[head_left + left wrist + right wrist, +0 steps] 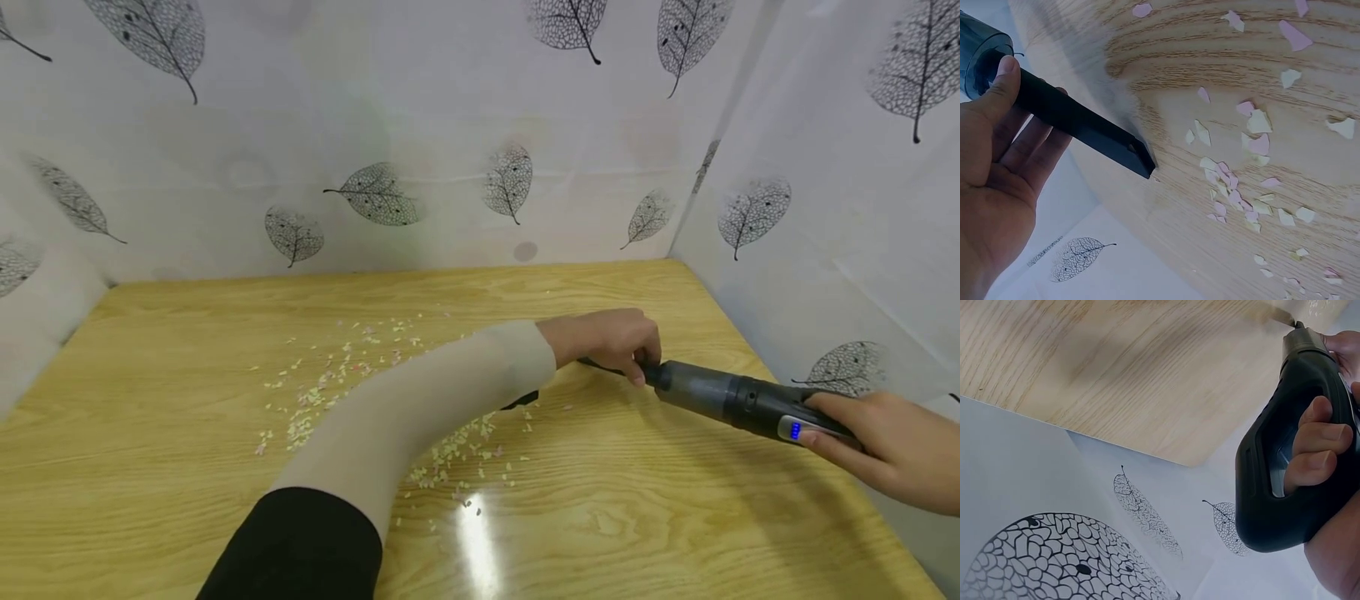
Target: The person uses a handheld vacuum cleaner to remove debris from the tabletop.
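My right hand (896, 446) grips the looped handle of a black handheld vacuum cleaner (757, 406); in the right wrist view several fingers curl through the loop. A small display (795, 430) glows blue near the thumb. At the vacuum's front end, my left hand (618, 340) holds the flat black crevice nozzle (1079, 119), its thumb on top near the clear dust cup (985, 59). The nozzle's slanted tip points toward scattered pale yellow and pink paper scraps (1235, 181). In the head view, the left forearm hides part of the nozzle and some scraps.
Scraps (307, 408) spread over the middle of the wood-grain table (135, 433), on both sides of the left sleeve (420, 408). White sheeting (450, 100) with black leaf prints stands behind the table and at its sides. A small black piece (521, 401) shows beneath the sleeve.
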Tool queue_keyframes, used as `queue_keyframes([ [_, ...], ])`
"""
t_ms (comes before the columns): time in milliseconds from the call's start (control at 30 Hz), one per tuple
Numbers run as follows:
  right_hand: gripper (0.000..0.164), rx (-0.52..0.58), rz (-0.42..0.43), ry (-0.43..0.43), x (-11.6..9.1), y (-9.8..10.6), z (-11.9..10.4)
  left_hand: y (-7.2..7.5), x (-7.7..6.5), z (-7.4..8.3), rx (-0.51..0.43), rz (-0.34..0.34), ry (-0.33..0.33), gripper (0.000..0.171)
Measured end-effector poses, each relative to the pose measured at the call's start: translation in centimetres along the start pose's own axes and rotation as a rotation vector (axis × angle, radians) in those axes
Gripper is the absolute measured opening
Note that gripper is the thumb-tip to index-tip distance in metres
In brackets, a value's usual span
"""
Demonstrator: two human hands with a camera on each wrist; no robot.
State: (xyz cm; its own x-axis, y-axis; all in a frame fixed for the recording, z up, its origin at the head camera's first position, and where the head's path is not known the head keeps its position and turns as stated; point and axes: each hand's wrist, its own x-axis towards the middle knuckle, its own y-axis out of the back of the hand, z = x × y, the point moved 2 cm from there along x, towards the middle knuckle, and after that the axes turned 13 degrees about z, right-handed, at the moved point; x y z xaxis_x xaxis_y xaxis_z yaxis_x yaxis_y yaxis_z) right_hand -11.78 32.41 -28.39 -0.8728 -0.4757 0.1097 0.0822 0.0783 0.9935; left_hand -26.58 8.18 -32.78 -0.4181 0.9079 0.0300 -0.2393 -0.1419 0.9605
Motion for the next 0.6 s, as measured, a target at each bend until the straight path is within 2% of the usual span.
queue_keyframes([
  [200,0.021,-0.012,0.036,0.010,-0.20,-0.06,0.16,-0.02,0.51,-0.23,-0.016,0.020,-0.001,0.023],
  [433,0.025,-0.029,-0.025,-0.039,0.06,-0.13,0.33,-0.05,0.89,-0.43,-0.011,0.024,-0.007,0.021],
  [600,0.019,0.001,0.036,-0.038,0.28,-0.26,0.51,0.05,1.04,-0.90,-0.024,0.036,0.019,0.021],
])
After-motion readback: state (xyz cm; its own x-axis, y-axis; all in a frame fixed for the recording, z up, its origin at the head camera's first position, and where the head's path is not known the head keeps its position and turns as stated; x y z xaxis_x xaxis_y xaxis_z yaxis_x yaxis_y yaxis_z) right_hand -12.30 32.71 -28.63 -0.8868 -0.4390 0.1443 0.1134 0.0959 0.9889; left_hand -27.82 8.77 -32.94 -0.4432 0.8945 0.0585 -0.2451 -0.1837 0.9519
